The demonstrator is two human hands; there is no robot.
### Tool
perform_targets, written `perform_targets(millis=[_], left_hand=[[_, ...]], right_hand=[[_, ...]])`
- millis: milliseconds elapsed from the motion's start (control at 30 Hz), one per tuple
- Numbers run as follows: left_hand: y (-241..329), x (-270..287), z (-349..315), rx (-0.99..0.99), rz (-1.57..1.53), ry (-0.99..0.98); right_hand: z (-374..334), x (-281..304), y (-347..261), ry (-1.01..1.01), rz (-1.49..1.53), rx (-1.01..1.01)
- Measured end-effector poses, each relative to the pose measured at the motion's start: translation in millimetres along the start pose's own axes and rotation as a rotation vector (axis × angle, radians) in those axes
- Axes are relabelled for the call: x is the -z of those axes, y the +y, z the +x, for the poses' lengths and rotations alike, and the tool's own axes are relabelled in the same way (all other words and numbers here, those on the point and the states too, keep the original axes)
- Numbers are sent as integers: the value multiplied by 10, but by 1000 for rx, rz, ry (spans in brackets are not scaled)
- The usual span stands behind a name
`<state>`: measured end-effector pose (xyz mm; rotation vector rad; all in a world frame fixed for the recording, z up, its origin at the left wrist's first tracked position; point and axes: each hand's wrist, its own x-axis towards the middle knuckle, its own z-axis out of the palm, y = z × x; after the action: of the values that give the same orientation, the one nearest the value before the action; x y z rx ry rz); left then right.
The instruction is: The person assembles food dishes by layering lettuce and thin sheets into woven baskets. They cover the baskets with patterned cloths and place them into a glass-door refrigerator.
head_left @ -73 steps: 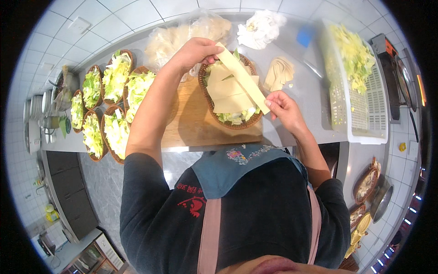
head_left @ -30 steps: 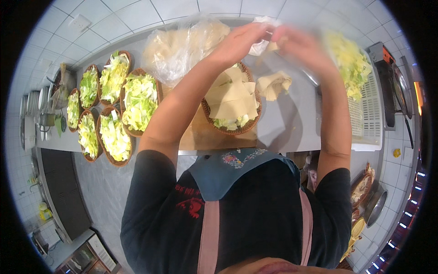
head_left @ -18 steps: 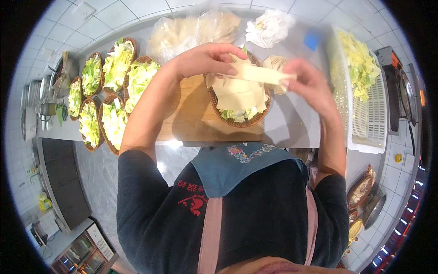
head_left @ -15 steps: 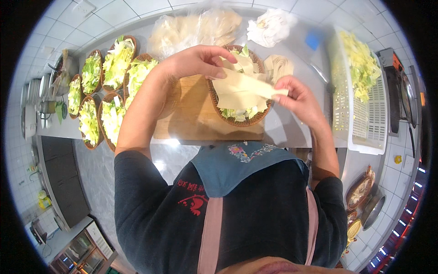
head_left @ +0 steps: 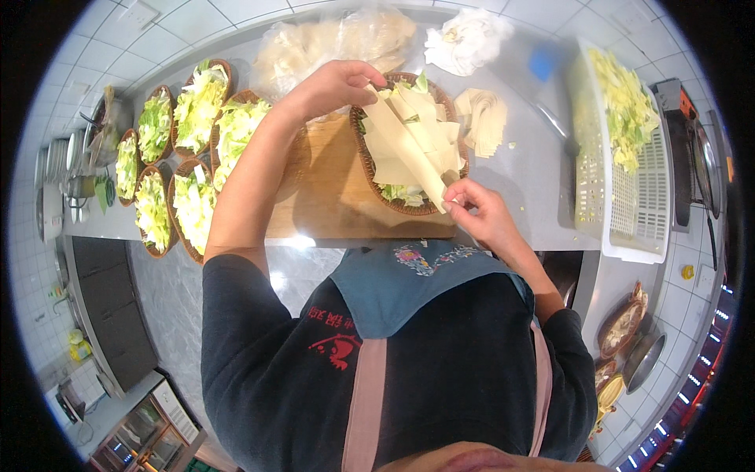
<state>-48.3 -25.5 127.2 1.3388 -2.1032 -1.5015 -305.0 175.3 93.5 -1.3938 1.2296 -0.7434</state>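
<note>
My left hand (head_left: 334, 88) and my right hand (head_left: 480, 211) pinch the two ends of a long, pale beige strip of tofu sheet (head_left: 409, 149), pulled taut on a slant. It spans an oval brown wicker basket (head_left: 409, 210), from its far left rim to its near right rim. Inside lie more tofu sheets (head_left: 385, 167), overlapping on chopped green leaves (head_left: 403, 193). The basket rests partly on a wooden cutting board (head_left: 324, 185). Right of it sits a folded stack of tofu sheets (head_left: 481, 124).
Several wicker baskets of chopped leafy greens (head_left: 194, 200) stand at the left. A clear plastic bag (head_left: 314, 47) with beige contents and a white crumpled bundle (head_left: 465, 39) lie at the back. A white perforated crate (head_left: 638, 212) holds greens at the right, with a knife (head_left: 550, 122) beside it.
The strip has swung from nearly level to a steep slant. My right hand has come nearer and left, while my left hand has moved slightly farther away. The sheets in the basket show more.
</note>
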Motion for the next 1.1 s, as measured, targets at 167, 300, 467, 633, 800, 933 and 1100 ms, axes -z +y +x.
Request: perform_targets(millis=[167, 300, 467, 633, 800, 933, 1100], left_hand=[[-219, -197, 124, -88, 11, 124], [-151, -235, 110, -128, 112, 303], [-18, -321, 69, -156, -45, 307], [98, -433, -24, -142, -163, 274], [159, -489, -58, -131, -226, 268], [218, -453, -135, -106, -232, 259], [200, -453, -128, -119, -260, 236]], right_hand=[[125, 223, -8, 43, -126, -83], [630, 812, 427, 384, -315, 25], [1408, 1498, 1114, 696, -521, -34], [1848, 1429, 858, 537, -627, -83], [2163, 1422, 921, 175, -756, -92], [2114, 1419, 799, 53, -849, -161], [2079, 1489, 819, -39, -822, -132]])
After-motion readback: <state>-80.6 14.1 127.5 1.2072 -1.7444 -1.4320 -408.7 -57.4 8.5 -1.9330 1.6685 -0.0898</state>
